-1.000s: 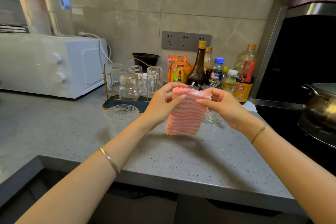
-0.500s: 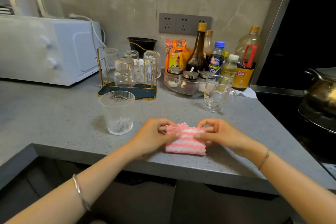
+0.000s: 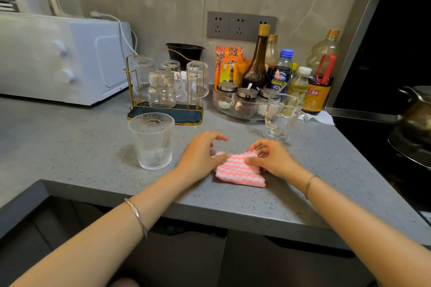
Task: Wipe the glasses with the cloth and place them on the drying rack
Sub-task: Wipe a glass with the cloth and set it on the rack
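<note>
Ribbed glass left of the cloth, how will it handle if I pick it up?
The ribbed glass is rigid and probably breakable if knocked on the countertop. Its vertical ridges should give some grip. It stands upright, taller than wide, so a push near the rim might tip it.

The left grip [image 3: 200, 158] is covering the cloth's [image 3: 238, 170] far-left corner, so I'm not seeing whether it's actually pinching anything. The right grip [image 3: 272, 161] is hiding the far-right corner under its fingers. The white oven [image 3: 70, 60] is running off the left edge and looking blurry, and the pot [image 3: 415, 121] is getting cropped on the right. On the drying rack [image 3: 184, 116] the glasses [image 3: 162, 91] are overlapping each other, the black bowl [image 3: 184, 52] is peeking out from behind, and the glass mug [image 3: 279, 116] is blocking some spice jars [image 3: 247, 98]. The bottle labels [image 3: 278, 81] are coming out too small to read.
</note>
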`<state>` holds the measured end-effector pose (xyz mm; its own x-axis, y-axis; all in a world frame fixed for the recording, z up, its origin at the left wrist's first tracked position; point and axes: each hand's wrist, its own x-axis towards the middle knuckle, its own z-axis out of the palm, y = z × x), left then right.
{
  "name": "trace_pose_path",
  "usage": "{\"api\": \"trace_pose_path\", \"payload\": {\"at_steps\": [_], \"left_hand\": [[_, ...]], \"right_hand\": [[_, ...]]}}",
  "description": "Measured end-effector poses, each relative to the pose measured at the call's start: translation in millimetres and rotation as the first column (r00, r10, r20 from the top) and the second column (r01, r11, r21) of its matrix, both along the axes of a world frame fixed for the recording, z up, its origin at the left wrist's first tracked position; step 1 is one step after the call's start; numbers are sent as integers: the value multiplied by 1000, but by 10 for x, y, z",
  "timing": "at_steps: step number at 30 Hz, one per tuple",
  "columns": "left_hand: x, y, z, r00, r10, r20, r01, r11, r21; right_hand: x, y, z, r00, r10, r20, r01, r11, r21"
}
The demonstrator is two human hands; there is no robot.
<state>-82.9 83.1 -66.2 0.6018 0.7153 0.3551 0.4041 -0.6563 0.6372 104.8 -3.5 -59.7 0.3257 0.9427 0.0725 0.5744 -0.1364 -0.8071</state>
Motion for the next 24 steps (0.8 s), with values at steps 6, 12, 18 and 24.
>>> {"api": "trace_pose_path", "payload": {"at_steps": [6,12,18,24], "left_hand": [[-119,-198,102,921,-169,-352,243,953,178],[-116,-154,111,950,-176,-258,211,971,115],[-35,-115,376,968,-159,193,203,951,-232],[-155,-140,642,920,-94,381,235,909,-344]], "right_hand": [[26,-75,96,996,34,81,-41,996,85],[-62,-287,128,912,356,204,-339,934,-117],[-121,-220,305,979,144,-142,-115,974,196],[-286,-197,436,670,258,-696,-210,965,156]]}}
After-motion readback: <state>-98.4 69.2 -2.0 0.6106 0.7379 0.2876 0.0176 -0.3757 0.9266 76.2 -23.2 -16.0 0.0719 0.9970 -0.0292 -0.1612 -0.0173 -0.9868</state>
